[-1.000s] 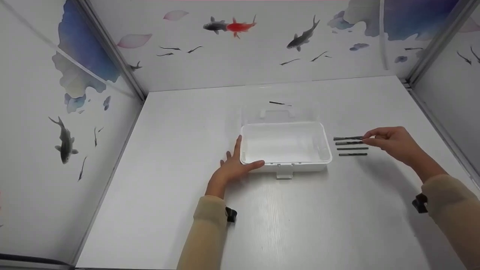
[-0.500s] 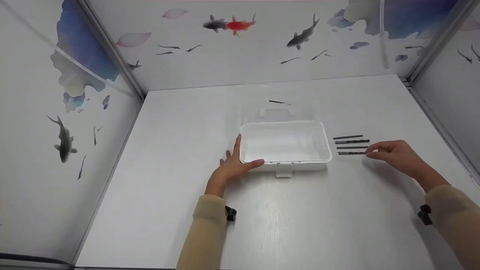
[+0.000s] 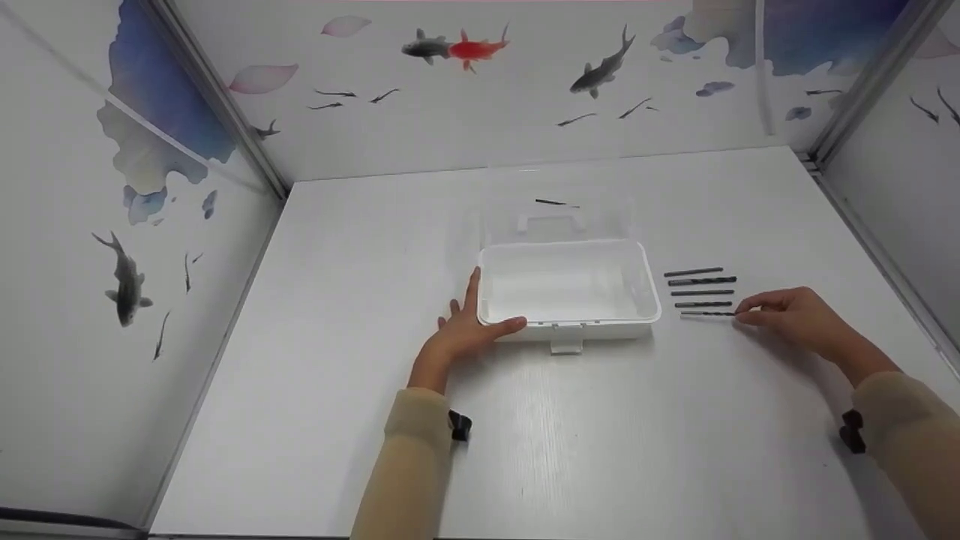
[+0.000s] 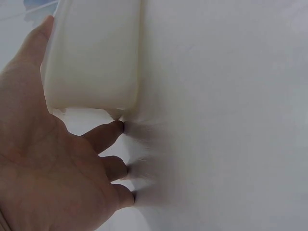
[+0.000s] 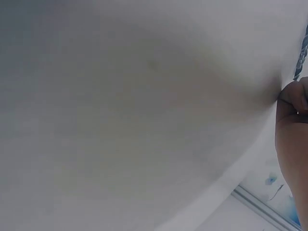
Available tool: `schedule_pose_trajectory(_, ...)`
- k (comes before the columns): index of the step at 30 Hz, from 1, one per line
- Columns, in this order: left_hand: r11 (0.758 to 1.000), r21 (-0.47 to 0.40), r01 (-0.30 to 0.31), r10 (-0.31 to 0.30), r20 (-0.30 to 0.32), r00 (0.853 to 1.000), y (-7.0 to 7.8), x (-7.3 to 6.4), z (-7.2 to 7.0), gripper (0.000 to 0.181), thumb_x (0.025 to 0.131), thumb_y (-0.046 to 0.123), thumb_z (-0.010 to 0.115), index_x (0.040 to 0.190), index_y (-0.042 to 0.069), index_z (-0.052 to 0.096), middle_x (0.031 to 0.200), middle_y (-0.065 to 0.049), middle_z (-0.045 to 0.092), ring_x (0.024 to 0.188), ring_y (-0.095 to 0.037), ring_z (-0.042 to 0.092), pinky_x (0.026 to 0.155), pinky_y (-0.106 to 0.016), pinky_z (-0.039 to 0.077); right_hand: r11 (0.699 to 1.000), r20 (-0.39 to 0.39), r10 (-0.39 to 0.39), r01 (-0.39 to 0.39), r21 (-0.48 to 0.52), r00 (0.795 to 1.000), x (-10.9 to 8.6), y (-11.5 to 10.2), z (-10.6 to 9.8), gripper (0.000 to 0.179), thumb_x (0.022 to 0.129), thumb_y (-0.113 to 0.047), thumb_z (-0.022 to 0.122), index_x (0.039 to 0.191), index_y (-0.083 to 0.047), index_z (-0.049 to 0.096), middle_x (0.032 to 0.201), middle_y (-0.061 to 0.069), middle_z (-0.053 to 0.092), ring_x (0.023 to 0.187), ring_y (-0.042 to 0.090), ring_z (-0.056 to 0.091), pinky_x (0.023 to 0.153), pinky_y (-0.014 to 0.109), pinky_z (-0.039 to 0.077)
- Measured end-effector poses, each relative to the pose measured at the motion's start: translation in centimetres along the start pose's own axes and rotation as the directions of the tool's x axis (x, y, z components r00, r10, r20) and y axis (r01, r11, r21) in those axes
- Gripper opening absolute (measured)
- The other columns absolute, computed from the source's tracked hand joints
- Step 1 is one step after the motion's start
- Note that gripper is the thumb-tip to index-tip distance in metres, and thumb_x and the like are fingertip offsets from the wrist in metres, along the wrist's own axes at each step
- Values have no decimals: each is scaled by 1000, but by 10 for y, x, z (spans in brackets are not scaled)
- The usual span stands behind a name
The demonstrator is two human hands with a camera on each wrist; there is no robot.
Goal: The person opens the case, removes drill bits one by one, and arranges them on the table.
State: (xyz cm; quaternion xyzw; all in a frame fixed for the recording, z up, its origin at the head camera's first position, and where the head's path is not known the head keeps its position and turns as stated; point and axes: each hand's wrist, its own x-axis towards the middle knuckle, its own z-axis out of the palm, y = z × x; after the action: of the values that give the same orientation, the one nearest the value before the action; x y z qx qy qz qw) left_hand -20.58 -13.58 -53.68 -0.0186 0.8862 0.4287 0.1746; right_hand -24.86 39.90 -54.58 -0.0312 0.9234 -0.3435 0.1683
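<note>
In the head view, an open white plastic box (image 3: 570, 330) stands mid-table, nothing visible inside it. My left hand (image 3: 466, 330) rests on its front left corner, thumb over the front edge and fingers spread along the left side; the left wrist view shows the palm (image 4: 57, 168) against the box wall (image 4: 96, 57). With thumb and forefinger my right hand (image 3: 795, 319) pinches the right end of a thin drill bit (image 3: 705, 314), the nearest of a row. Part of that twisted bit (image 5: 302, 55) shows in the right wrist view.
Several drill bits (image 3: 702, 282) lie roughly parallel just right of the box. The box's clear lid (image 3: 622, 202) leans back behind it, and a thin dark mark (image 3: 551, 202) shows there. White panels with painted fish (image 3: 600, 75) wall in the table.
My right hand has moved from the rear bits toward the front of the row. A thin drill bit now lies there under its fingertips. The left hand stays on the box.
</note>
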Motion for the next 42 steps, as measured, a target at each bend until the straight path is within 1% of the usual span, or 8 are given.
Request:
schedule_pose_trajectory(11,1000,-8,-9,9,-3,1000,-1,0,1,133,80,78,75,170,38,-15,182,-7,4,168,-39,-11,134,-62,-7,999,18,6,-6,-35,1000,4,0,3,52,94,-60,75,125,-20,80,142,12,68,108,9,56,82,19,49)
schedule_pose_trajectory(20,1000,-1,5,-5,-2,1000,0,-2,1,133,81,77,75,170,38,-16,182,-9,4,168,-40,-10,134,-63,-6,998,36,29,-27,-52,999,5,-5,3,58,94,-63,74,127,-17,79,149,22,62,129,30,52,88,25,45)
schedule_pose_trajectory(23,1000,0,5,-5,1,1000,2,-2,0,133,81,78,74,170,38,-16,182,-10,4,168,-40,-10,134,-63,-5,998,30,31,-29,-59,999,5,-5,3,58,94,-63,73,128,-15,78,145,18,64,123,26,52,87,25,45)
schedule_pose_trajectory(26,1000,6,7,-7,4,1000,1,-1,0,133,80,79,73,170,38,-15,182,-10,5,168,-39,-9,135,-62,-5,998,21,39,-38,-52,999,5,-6,4,57,95,-60,74,128,-14,77,115,8,68,103,19,53,77,25,46)
schedule_pose_trajectory(30,1000,2,11,-11,5,1000,0,-1,-1,132,80,78,74,170,38,-16,182,-11,5,168,-38,-10,135,-61,-5,998,14,33,-32,-60,999,5,-7,7,49,98,-51,74,128,-12,77,85,-2,51,83,14,47,67,28,42)
schedule_pose_trajectory(32,1000,-4,15,-15,6,1000,-1,-1,-1,132,80,78,74,170,39,-16,182,-12,4,168,-38,-11,135,-61,-6,997,7,25,-25,-73,1000,6,-7,7,45,99,-48,74,127,-12,77,83,-3,50,82,14,46,66,29,41)
schedule_pose_trajectory(36,1000,-6,16,-16,9,1000,0,-1,0,132,80,78,74,169,39,-16,181,-15,4,168,-39,-10,135,-60,-5,995,-2,16,-16,-96,1000,5,-6,7,42,100,-46,73,125,-13,78,93,1,55,90,18,46,70,29,41)
schedule_pose_trajectory(42,1000,2,8,-8,7,1000,1,-1,0,133,81,78,73,170,36,-15,182,-9,3,168,-39,-10,134,-63,-5,994,-2,12,-12,-108,1000,7,-5,7,42,102,-47,70,126,-14,78,110,9,60,101,24,48,75,30,42)
